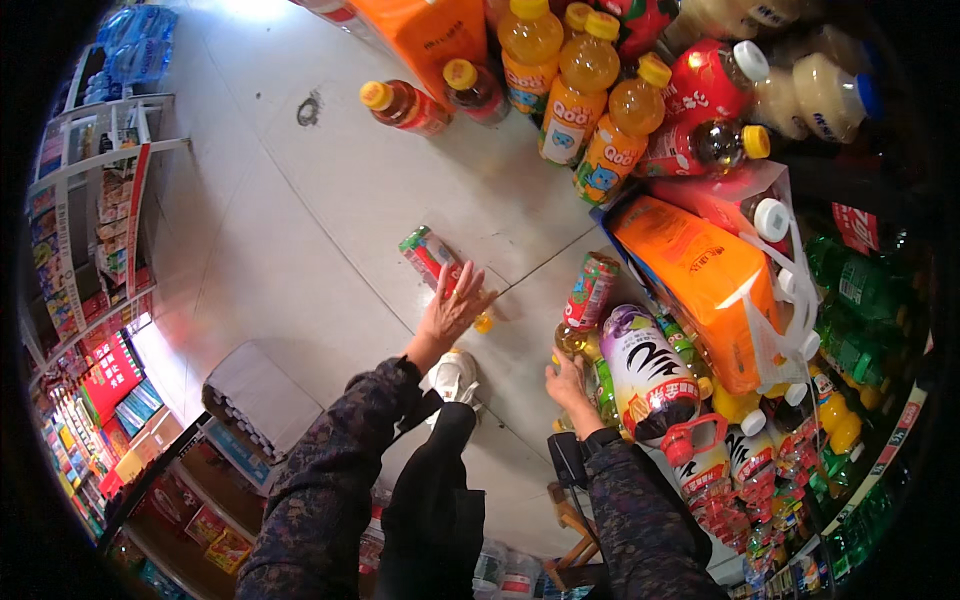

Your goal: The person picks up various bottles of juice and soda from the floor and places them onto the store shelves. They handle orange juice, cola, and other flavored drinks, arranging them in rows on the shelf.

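Observation:
My left hand (454,304) reaches over a drink bottle with a red and green label (426,253) that lies on the floor; its fingers are spread, and whether they touch the bottle I cannot tell. Part of that bottle and its yellow cap are behind the hand. My right hand (566,379) is at the cap end of a similar red-labelled bottle (589,292), its fingers partly hidden, so its grip is unclear. Beside it lies a large bottle with a purple, white and red label and a red handle (651,375). Green-labelled small bottles lie under and around it.
Orange-labelled juice bottles (574,97) stand at the upper right. An orange carton (697,274) with a plastic bag is at the right, before shelves of bottles. A grey-covered stool (259,394) and store shelves (120,225) are at the left. A wooden stool (574,536) stands near my right arm.

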The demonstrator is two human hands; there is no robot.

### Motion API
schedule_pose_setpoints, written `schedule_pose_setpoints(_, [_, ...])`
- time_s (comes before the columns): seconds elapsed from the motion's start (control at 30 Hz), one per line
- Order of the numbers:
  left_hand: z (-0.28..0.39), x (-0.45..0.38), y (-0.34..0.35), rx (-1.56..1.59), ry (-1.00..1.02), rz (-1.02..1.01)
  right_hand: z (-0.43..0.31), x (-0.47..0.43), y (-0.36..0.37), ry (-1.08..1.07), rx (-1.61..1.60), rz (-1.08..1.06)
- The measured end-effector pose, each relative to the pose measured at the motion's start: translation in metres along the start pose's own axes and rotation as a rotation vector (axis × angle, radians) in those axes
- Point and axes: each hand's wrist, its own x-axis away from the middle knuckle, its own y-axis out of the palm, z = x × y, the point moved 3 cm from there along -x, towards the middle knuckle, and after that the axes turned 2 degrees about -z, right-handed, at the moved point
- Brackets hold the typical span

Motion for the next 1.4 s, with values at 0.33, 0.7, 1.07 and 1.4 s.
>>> schedule_pose_setpoints(0.33, [-0.022, -0.020, 0.003, 0.185, 0.135, -0.112, -0.017, 0.019, 0.002, -0.174, 0.285, 0.318])
schedule_pose_setpoints(0.7, [-0.060, 0.017, -0.218, 1.124, -0.227, -0.213, -0.145, 0.143, -0.099, -0.442, 0.201, 0.294])
schedule_pose_setpoints(1.07, [0.019, 0.110, -0.399, 3.145, -0.494, -0.350, -0.172, 0.441, -0.262, -0.916, 0.086, 0.525])
schedule_pose_setpoints(1.4, [0.093, 0.138, -0.613, 2.805, 0.345, -0.513, -0.220, 0.652, -0.428, -0.694, -0.217, 0.445])
